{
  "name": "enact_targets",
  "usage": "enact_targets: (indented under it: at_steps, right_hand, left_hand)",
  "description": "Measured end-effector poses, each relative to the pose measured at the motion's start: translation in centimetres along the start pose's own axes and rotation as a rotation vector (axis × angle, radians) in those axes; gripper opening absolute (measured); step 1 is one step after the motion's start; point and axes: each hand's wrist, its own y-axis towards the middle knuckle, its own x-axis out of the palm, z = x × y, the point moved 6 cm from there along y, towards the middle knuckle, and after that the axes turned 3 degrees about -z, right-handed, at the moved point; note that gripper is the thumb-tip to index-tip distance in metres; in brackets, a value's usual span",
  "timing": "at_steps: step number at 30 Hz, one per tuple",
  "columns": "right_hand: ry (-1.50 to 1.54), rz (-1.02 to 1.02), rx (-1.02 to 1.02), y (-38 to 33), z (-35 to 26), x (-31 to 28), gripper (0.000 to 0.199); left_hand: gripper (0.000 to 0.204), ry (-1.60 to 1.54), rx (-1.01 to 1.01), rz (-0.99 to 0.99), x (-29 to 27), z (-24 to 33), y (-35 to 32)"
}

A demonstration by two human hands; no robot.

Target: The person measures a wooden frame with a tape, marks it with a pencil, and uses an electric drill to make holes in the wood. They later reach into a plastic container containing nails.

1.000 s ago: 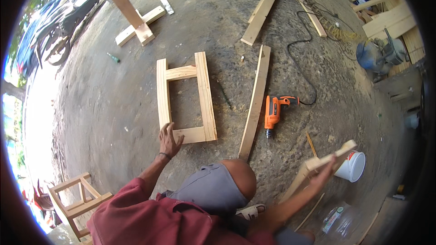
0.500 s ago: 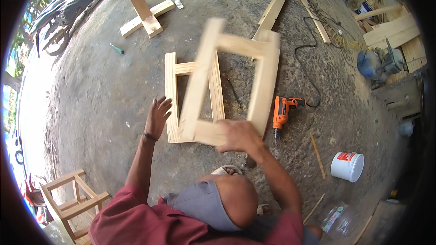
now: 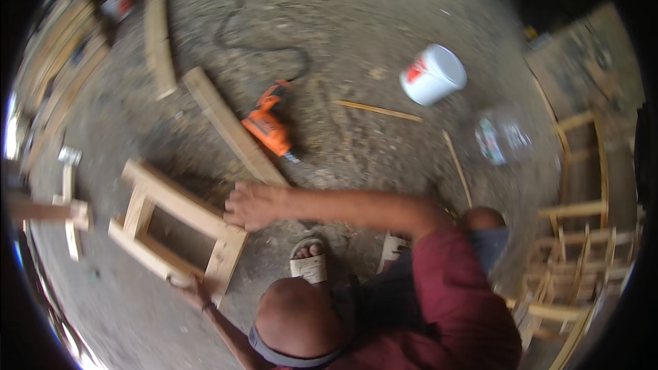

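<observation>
A pale wooden frame (image 3: 184, 203), made of two long rails with crosspieces between them, is at the left, low over the floor. My left hand (image 3: 194, 292) is closed round the near end of its left rail. At the near end of the other rail, my right hand (image 3: 255, 205) lies with bent fingers against the wood, slightly blurred. Beyond it a loose plank (image 3: 229, 123) lies on the floor, partly behind my right hand. An orange power drill (image 3: 269, 125) lies beside that plank. Whether a second frame is under the first I cannot tell.
A white bucket (image 3: 433, 74) and a clear plastic bottle (image 3: 502, 138) are on the right, with thin wood strips (image 3: 379, 110) nearby. Slatted wooden frames (image 3: 572, 267) stand at the far right. Planks (image 3: 159, 41) and a wooden post (image 3: 48, 211) are at the left.
My view has turned to the right, so the drill and bucket appear further left. My left hand, earlier open beside the frames, now grips the wooden frame. The frame is lower.
</observation>
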Motion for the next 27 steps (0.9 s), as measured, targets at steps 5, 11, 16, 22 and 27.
enact_targets:
  at_steps: [5,11,16,22,27]
  right_hand:
    - [0.095,-0.421,0.691,-19.7,21.8,-13.4,0.052]
    - [-0.105,0.136,1.738,-55.1,27.9,-20.0,0.052]
    - [-0.152,-0.070,1.884,-66.4,23.9,-13.5,0.070]
    - [-0.850,0.087,2.195,-86.9,14.0,-17.7,0.083]
    - [-0.178,-0.231,2.401,-84.3,15.4,-12.0,0.085]
  left_hand:
    - [0.105,0.229,0.061,0.131,-4.6,-1.4,6.8]
    - [0.112,0.404,-0.092,-0.063,-2.7,1.0,5.6]
    - [0.108,0.561,-0.072,0.025,-2.3,1.4,6.5]
    - [0.105,0.647,-0.051,0.008,-0.9,2.8,7.2]
    - [0.101,0.688,-0.043,0.049,-2.9,4.0,8.0]
